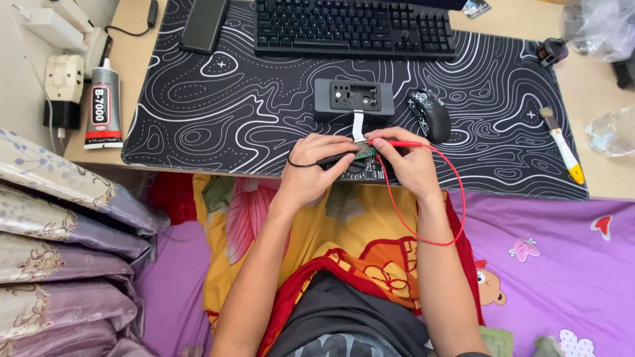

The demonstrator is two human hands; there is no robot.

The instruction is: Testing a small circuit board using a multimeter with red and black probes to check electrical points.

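Observation:
My left hand grips a black test probe with a black lead looping off its wrist side. My right hand pinches a red test probe, whose red wire curves down over my lap. Both probe tips meet on a small green circuit board at the near edge of the black patterned desk mat. A white ribbon cable runs from the board up to a dark grey rectangular housing lying just beyond my hands.
A black mouse sits right of the housing, a black keyboard behind it, a dark phone at back left. A glue tube stands left of the mat; a yellow-handled brush lies at right. Folded cloth is stacked at my left.

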